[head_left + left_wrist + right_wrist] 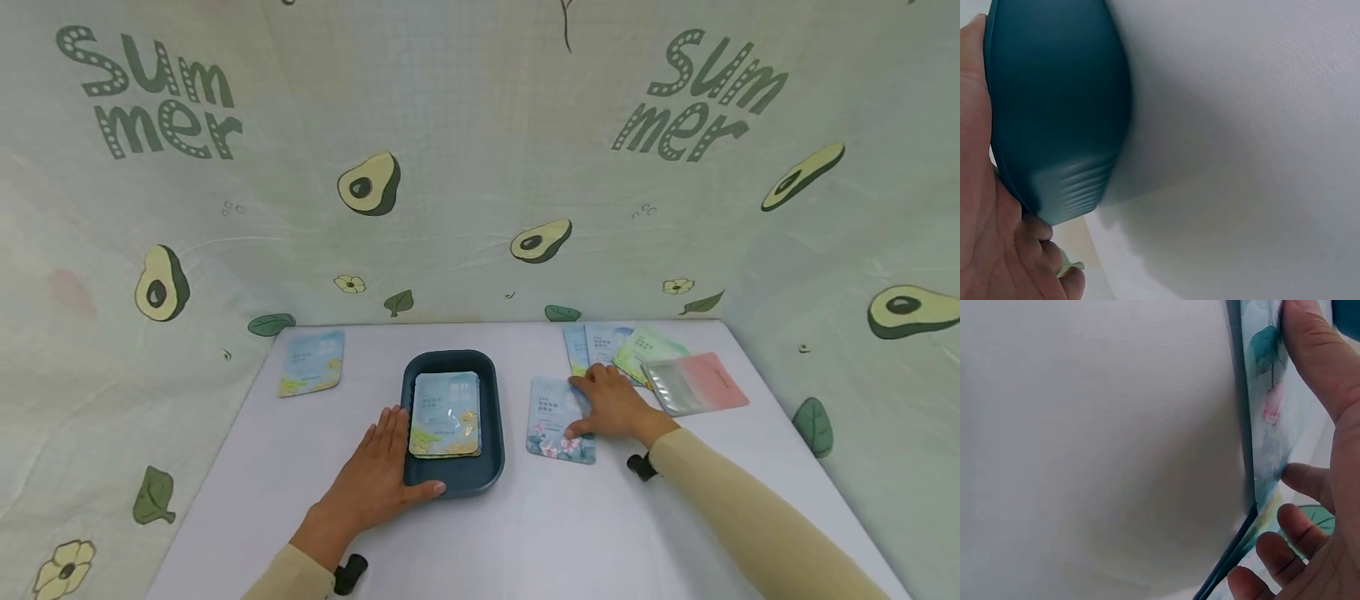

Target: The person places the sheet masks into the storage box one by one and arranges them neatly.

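spanning the scene, the white table (525, 533) carries a teal tray (489, 417) holding stacked packets (445, 414). left hand (378, 475) lies flat, fingers straight, against the tray's near-left rim. right hand (611, 404), fingers spread, presses on a floral packet (547, 412) just right of the tray.

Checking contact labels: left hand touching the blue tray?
Touching. Head view shows the left hand flat against the blue tray's near-left wall; left wrist view shows the palm on it.
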`<action>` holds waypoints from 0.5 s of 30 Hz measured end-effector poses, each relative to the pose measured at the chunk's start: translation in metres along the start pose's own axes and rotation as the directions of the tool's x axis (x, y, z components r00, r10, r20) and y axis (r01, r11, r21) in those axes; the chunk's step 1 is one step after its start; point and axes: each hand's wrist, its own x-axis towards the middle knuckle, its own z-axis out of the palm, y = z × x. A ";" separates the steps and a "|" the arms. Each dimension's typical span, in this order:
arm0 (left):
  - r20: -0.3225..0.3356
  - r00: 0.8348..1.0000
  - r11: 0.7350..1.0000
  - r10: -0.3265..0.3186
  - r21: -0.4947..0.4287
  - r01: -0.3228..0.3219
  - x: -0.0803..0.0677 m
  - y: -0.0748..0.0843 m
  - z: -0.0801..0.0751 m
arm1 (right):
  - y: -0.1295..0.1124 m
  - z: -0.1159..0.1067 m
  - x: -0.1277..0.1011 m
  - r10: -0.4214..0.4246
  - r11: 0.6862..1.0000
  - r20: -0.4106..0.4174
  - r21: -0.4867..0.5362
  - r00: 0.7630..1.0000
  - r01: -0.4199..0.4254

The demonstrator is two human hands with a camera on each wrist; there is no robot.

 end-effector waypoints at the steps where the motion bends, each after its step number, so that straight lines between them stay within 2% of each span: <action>1: -0.001 1.000 1.000 0.003 0.001 -0.003 0.000 0.000 0.001 | 0.000 0.000 0.000 -0.002 1.000 0.000 0.006 1.000 0.002; 7: -0.007 1.000 1.000 0.007 -0.001 -0.007 -0.001 -0.001 0.004 | -0.003 0.003 0.002 0.002 1.000 -0.048 0.028 0.999 -0.001; 15: -0.016 1.000 1.000 0.006 0.003 -0.006 0.001 -0.001 0.003 | -0.011 0.003 0.000 -0.002 0.999 -0.160 -0.034 0.987 -0.004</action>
